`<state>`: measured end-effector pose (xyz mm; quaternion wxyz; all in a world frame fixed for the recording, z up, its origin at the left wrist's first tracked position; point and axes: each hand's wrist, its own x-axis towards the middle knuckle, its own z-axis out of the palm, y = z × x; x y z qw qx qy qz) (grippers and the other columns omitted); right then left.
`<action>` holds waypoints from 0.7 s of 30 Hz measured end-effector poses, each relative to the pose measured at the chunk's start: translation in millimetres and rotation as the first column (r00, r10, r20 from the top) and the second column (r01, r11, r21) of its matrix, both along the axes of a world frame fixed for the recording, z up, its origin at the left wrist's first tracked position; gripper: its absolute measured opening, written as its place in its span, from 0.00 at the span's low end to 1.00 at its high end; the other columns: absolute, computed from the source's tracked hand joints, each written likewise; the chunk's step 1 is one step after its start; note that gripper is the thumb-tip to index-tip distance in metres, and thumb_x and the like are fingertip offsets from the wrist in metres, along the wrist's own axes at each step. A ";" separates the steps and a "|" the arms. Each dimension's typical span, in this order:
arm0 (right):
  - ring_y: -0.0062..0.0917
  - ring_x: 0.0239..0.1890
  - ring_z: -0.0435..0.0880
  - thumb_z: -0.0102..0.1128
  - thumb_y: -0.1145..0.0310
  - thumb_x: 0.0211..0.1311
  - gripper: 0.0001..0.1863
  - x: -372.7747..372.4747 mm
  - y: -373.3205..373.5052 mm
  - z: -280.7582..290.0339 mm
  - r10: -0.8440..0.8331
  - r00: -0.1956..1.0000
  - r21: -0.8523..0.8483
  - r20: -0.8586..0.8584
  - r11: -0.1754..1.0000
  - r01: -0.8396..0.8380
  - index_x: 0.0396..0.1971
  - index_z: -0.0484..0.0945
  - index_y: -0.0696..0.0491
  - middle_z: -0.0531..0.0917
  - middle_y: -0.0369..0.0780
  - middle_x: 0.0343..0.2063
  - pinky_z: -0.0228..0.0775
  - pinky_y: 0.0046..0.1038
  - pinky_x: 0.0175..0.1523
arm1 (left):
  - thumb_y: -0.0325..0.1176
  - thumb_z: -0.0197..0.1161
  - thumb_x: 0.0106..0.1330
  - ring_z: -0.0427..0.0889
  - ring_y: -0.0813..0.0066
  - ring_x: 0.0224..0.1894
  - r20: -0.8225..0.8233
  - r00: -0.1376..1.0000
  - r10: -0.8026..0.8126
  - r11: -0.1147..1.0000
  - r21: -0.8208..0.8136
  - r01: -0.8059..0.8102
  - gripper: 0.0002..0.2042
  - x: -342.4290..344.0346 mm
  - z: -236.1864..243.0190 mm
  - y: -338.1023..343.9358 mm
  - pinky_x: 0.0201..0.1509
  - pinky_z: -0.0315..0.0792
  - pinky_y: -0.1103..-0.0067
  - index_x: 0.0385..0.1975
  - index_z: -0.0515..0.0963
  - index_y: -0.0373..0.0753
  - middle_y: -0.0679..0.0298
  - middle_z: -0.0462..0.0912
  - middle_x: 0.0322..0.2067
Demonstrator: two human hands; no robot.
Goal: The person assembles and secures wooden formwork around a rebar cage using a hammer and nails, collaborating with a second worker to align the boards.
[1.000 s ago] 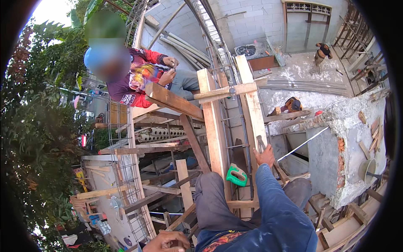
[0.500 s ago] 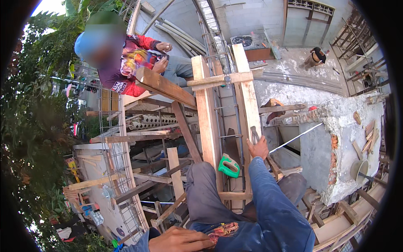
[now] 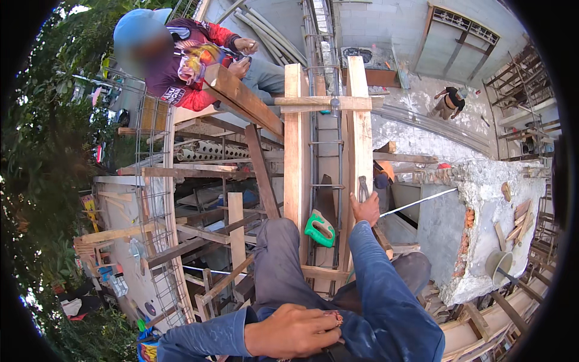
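My right hand (image 3: 365, 209) is closed at the near part of the right long board, gripping metal pincers (image 3: 363, 188) against the wood (image 3: 360, 133). In front of my torso is my left hand (image 3: 295, 330), its fingers curled together; whatever they may hold is too hidden to name. A handsaw with a green handle (image 3: 319, 229) lies between the two long boards, over the steel rebar cage (image 3: 326, 158). The left board (image 3: 293, 151) runs parallel. Across both boards lies a short wooden crosspiece (image 3: 356, 103), with a hammer head (image 3: 335, 104) showing on it.
A person in a blue cap (image 3: 142, 27) sits at the far left, hands raised, beside a thick timber beam (image 3: 241, 99). Rough concrete (image 3: 476, 181) stands at right. Below are props and scaffolding (image 3: 235, 229); another person (image 3: 449, 102) stands on the lower floor.
My left hand has risen from my lap towards my torso and its fingers have curled. The right hand stays at the pincers. The view has shifted slightly, and the person below has turned.
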<state>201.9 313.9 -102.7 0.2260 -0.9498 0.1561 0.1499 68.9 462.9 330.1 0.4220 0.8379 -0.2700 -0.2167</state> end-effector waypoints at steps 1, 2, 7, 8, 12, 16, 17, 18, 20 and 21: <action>0.45 0.49 0.79 0.67 0.37 0.45 0.43 -0.8 1.5 1.7 0.013 1.000 0.002 0.001 1.000 -0.013 0.51 0.68 0.55 0.78 0.49 0.45 0.73 0.47 0.49 | 0.38 0.69 0.47 0.81 0.66 0.36 -0.045 0.998 0.054 0.997 -0.056 -0.056 0.20 -1.0 -8.2 -1.3 0.28 0.73 0.71 0.40 0.74 0.40 0.63 0.77 0.44; 0.46 0.49 0.79 0.67 0.37 0.45 0.43 -1.7 1.0 1.8 0.006 1.000 -0.006 0.002 1.000 -0.006 0.51 0.67 0.56 0.78 0.50 0.45 0.73 0.46 0.49 | 0.38 0.69 0.47 0.81 0.66 0.36 -0.047 0.997 0.060 0.996 -0.056 -0.063 0.20 -0.5 -16.6 -3.6 0.28 0.73 0.71 0.40 0.74 0.40 0.63 0.77 0.44; 0.47 0.45 0.80 0.67 0.36 0.45 0.44 1.7 -5.4 -4.6 -0.010 1.000 -0.046 0.025 0.999 0.011 0.52 0.67 0.56 0.78 0.50 0.44 0.74 0.46 0.47 | 0.39 0.75 0.36 0.82 0.61 0.42 -0.222 0.971 -0.095 0.970 -0.239 0.040 0.31 19.2 -47.0 -2.1 0.38 0.77 0.70 0.46 0.77 0.38 0.62 0.78 0.46; 0.47 0.45 0.80 0.67 0.36 0.45 0.44 1.5 -6.6 -5.9 -0.012 1.000 -0.051 0.023 0.999 0.013 0.52 0.67 0.56 0.78 0.50 0.44 0.74 0.46 0.47 | 0.41 0.77 0.34 0.81 0.58 0.43 -0.284 0.954 -0.100 0.929 -0.370 -0.013 0.34 22.6 -57.0 -0.6 0.40 0.77 0.69 0.47 0.77 0.39 0.61 0.78 0.47; 0.46 0.46 0.80 0.67 0.36 0.44 0.42 1.2 -2.0 -1.6 -0.019 1.000 -0.048 0.025 0.999 0.020 0.49 0.68 0.56 0.78 0.50 0.43 0.73 0.46 0.47 | 0.69 0.68 0.48 0.80 0.66 0.50 -0.696 0.505 -0.511 0.522 -0.718 -0.462 0.50 40.2 -129.2 29.5 0.54 0.73 0.69 0.61 0.68 0.30 0.53 0.77 0.53; 0.49 0.44 0.80 0.66 0.35 0.45 0.43 2.2 -3.2 -2.1 -0.001 0.999 -0.025 0.044 1.000 0.002 0.49 0.68 0.56 0.79 0.52 0.42 0.73 0.49 0.46 | 0.51 0.71 0.56 0.79 0.63 0.53 -0.666 0.480 0.571 0.652 0.011 -0.758 0.36 74.9 -234.5 69.1 0.58 0.73 0.69 0.60 0.69 0.34 0.55 0.78 0.52; 0.49 0.44 0.80 0.67 0.35 0.45 0.42 2.9 1.6 -0.5 -0.001 0.999 -0.024 0.047 1.000 0.002 0.49 0.68 0.56 0.79 0.52 0.41 0.73 0.49 0.46 | 0.46 0.72 0.56 0.77 0.60 0.56 -0.462 0.434 0.774 0.578 0.234 -0.782 0.36 73.2 -286.1 87.0 0.60 0.71 0.69 0.60 0.68 0.33 0.52 0.77 0.53; 0.49 0.44 0.80 0.67 0.35 0.45 0.42 5.3 5.8 0.9 -0.003 0.999 -0.022 0.052 1.000 0.005 0.49 0.68 0.56 0.79 0.52 0.41 0.73 0.49 0.46 | 0.46 0.73 0.54 0.73 0.58 0.59 -0.238 0.411 0.880 0.473 0.356 -0.806 0.39 70.3 -336.3 106.3 0.62 0.68 0.68 0.62 0.65 0.31 0.49 0.73 0.56; 0.46 0.45 0.80 0.66 0.34 0.44 0.41 5.2 4.0 -1.8 0.000 0.999 -0.048 0.040 0.999 0.002 0.45 0.69 0.55 0.78 0.49 0.41 0.73 0.46 0.47 | 0.47 0.74 0.53 0.69 0.55 0.63 -0.015 0.389 0.921 0.355 0.445 -0.822 0.43 74.0 -385.8 120.6 0.65 0.65 0.67 0.64 0.61 0.30 0.46 0.70 0.59; 0.46 0.46 0.80 0.66 0.34 0.44 0.41 5.7 1.3 -2.3 -0.011 0.999 -0.045 0.034 0.999 0.013 0.45 0.69 0.55 0.78 0.50 0.41 0.73 0.46 0.47 | 0.48 0.75 0.51 0.66 0.52 0.65 0.015 0.331 0.943 0.255 0.604 -0.755 0.48 80.2 -397.4 123.2 0.67 0.62 0.65 0.66 0.54 0.29 0.43 0.65 0.62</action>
